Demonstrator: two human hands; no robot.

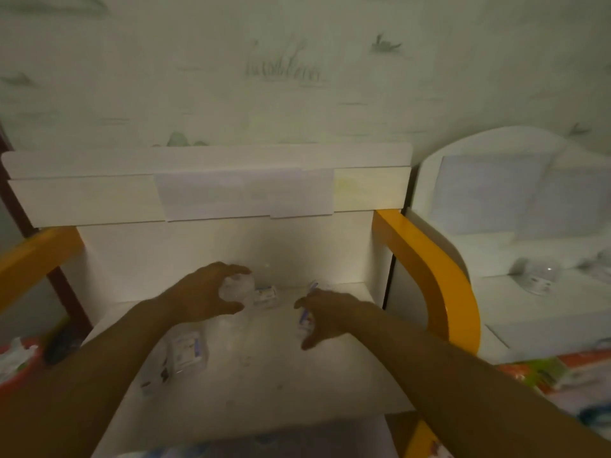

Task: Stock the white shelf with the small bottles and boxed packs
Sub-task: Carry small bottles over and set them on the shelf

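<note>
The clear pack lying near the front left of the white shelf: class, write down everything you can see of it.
The clear pack looks like a see-through plastic wrapper around a white label with blue print, too blurred to read. It lies flat on the white shelf, tilted a little askew, in front of the left hand and just right of that forearm. Neither hand touches it. More small blurred packs lie by its lower left edge; whether they touch it cannot be told.

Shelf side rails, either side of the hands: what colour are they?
Yellow-orange, on a white shelf. The right side rail in the head view shows it best.
</note>
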